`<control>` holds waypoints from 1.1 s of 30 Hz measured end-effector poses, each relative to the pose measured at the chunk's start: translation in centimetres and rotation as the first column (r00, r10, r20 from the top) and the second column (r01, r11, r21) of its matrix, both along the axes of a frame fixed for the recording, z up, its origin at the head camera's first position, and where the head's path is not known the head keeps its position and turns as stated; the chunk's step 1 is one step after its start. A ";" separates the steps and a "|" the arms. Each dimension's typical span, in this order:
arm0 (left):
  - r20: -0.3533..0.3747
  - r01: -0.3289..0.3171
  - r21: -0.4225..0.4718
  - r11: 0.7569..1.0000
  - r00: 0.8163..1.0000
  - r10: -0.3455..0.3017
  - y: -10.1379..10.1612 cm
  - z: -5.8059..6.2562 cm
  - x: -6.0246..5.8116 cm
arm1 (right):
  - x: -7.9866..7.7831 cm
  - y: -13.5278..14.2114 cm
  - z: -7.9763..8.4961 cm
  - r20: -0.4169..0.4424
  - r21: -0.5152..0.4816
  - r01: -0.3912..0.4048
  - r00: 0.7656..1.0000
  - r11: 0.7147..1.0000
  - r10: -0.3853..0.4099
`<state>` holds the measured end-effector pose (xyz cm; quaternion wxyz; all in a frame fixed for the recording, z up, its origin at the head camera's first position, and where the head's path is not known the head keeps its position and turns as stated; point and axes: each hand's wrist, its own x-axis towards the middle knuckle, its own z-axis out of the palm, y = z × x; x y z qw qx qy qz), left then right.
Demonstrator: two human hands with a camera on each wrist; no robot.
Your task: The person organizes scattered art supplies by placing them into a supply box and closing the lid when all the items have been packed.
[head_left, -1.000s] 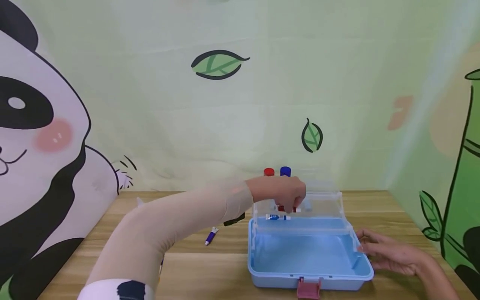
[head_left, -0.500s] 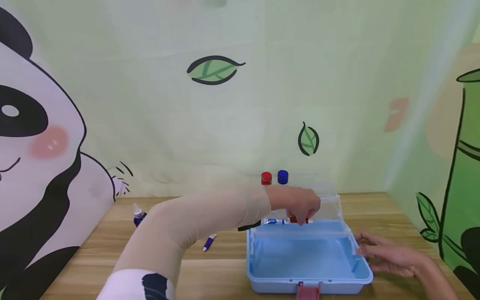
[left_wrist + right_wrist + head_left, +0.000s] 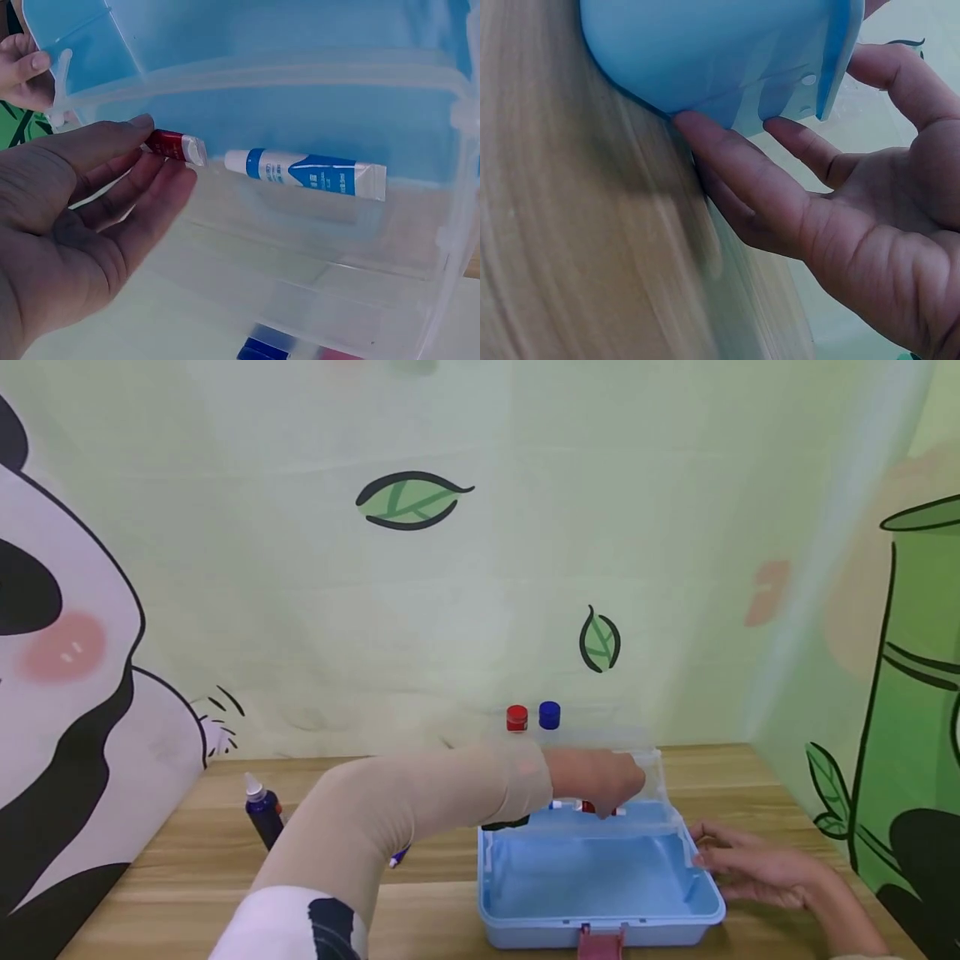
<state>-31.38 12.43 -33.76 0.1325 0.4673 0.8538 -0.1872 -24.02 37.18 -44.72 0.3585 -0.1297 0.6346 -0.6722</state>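
A blue plastic box (image 3: pixel 525 935) stands on the table, its clear lid (image 3: pixel 300 255) tipped back. My left hand (image 3: pixel 603 781) is over the lid. In the left wrist view, that hand (image 3: pixel 82 217) pinches a small red paint tube (image 3: pixel 169 143) between thumb and fingertips. A white-and-blue paint tube (image 3: pixel 304 171) lies on the lid beside it, apart from the hand. At the box's right side, the fingers of my right hand (image 3: pixel 765 864) touch the wall. The right wrist view shows this hand (image 3: pixel 870 180) with fingers loosely extended against the box's side (image 3: pixel 712 60).
Behind the lid stand a red-capped container (image 3: pixel 517 718) and a blue-capped one (image 3: pixel 550 716). Left on the table (image 3: pixel 435 918) is a dark blue bottle (image 3: pixel 264 814) with a white nozzle. A small blue tube (image 3: pixel 399 857) lies partly behind my left sleeve. A pink latch (image 3: pixel 600 943) hangs in front.
My left hand has moved right along the lid and slightly lower, carrying the red paint tube. The head view has turned a little right, uncovering the dark blue bottle. My right hand stays at the box.
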 end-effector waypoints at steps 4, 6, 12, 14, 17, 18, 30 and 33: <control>0.070 -0.103 0.078 0.992 0.993 0.097 -0.6 0.2 0.5 | -0.1 0.1 0.0 -0.003 -0.013 -0.003 1.000 1.000 0.003; 0.108 -0.147 0.133 0.980 0.985 0.133 -1.0 0.5 0.7 | -0.1 0.1 0.0 -0.006 -0.009 -0.001 1.000 1.000 0.001; 0.109 -0.141 0.238 0.961 0.987 0.118 -1.2 2.2 1.1 | -0.2 0.4 -0.1 -0.006 -0.021 -0.013 1.000 1.000 0.013; 0.095 -0.115 0.251 0.961 0.991 0.094 -1.1 3.1 1.2 | -0.2 0.4 -0.2 -0.007 -0.026 -0.013 1.000 1.000 0.013; 0.105 -0.099 0.291 0.951 0.992 0.071 -1.5 4.4 1.3 | -0.2 0.4 -0.3 -0.008 -0.025 -0.013 1.000 1.000 0.013; 0.121 -0.099 0.313 0.944 0.991 0.064 -1.8 4.8 1.3 | -0.1 0.4 -0.3 -0.008 -0.025 -0.012 1.000 1.000 0.012; 0.268 -0.233 0.546 0.805 0.959 0.095 -11.0 8.0 1.1 | -0.4 0.2 -0.2 -0.007 0.006 -0.008 1.000 1.000 0.008; 0.275 -0.255 0.567 0.784 0.955 0.111 -13.6 7.4 1.2 | -0.2 0.2 -0.4 -0.010 0.015 -0.006 1.000 1.000 0.006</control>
